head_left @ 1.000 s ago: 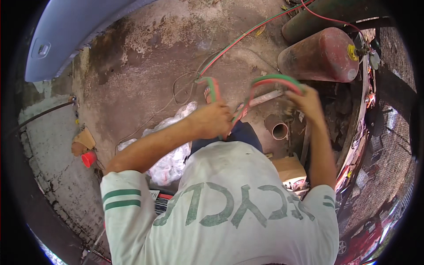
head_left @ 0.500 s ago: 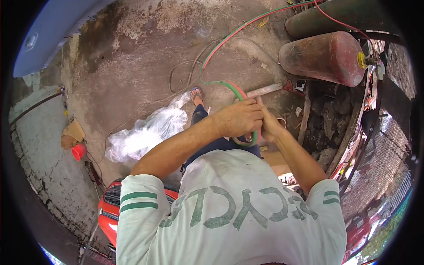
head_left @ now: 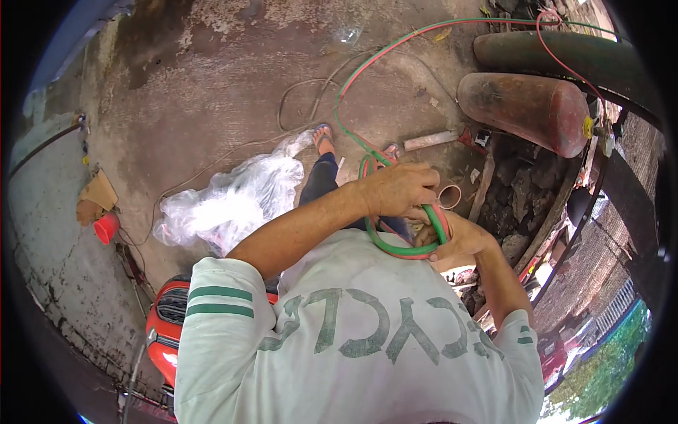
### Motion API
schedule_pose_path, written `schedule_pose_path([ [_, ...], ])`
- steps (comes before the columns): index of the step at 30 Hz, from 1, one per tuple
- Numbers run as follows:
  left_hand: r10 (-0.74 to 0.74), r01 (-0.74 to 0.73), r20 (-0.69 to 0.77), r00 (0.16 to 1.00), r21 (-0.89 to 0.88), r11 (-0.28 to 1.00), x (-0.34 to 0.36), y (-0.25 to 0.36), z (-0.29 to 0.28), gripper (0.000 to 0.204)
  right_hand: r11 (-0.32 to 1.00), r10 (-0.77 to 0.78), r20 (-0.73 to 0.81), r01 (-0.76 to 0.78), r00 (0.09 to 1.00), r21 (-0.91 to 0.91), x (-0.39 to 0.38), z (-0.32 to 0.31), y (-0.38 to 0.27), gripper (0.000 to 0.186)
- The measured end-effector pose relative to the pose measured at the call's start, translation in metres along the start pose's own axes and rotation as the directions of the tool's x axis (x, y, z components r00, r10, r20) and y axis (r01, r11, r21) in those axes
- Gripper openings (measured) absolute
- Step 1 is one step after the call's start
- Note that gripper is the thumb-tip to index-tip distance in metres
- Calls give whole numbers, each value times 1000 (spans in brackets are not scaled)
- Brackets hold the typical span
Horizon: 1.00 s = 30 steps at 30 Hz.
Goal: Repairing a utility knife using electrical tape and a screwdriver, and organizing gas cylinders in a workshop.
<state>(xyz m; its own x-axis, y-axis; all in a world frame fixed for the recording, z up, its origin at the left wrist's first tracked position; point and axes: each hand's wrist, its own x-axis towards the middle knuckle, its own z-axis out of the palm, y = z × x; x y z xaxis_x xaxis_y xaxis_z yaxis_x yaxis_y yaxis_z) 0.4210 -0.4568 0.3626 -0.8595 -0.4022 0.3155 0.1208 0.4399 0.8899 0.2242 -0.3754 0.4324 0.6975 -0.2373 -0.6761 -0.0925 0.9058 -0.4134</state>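
A green and red twin hose is looped into a small coil in front of my shirt. My left hand is closed over the upper part of the coil, its fingers bent round the hose. Lower and to the right, my right hand grips the coil's right side, thumb near the bottom of the loop. Part of the coil is hidden behind my left hand and forearm. From the coil the hose runs up and curves right across the floor toward two gas cylinders, a red one and a dark green one.
Crumpled clear plastic sheeting lies left of my foot. A thin cable winds over the concrete floor. Near the right hand are a short pipe, a pale bar and dark rubble. A red cup stands by the left wall.
The coil has opened into a wider loop and come closer to my body. My right hand has moved down and right along it; my left hand has shifted slightly right.
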Motion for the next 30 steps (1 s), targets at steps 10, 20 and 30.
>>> schedule_pose_path([
  [10, -128, 133, 42, 991, -174, 976, -57, 27, -19, 31, 731, 76, -149, -157, 986, -664, 1, 31, 18, 41],
  [20, -811, 807, -311, 495, -181, 562, -169, -166, -15, 42, 963, -216, -748, 10, 627, -270, -2, 30, 19, 43],
  [30, -984, 991, -137, 117, 79, 107, -210, -361, 38, 56, 979, 201, -857, -130, 475, 158, -57, 39, -8, 67],
])
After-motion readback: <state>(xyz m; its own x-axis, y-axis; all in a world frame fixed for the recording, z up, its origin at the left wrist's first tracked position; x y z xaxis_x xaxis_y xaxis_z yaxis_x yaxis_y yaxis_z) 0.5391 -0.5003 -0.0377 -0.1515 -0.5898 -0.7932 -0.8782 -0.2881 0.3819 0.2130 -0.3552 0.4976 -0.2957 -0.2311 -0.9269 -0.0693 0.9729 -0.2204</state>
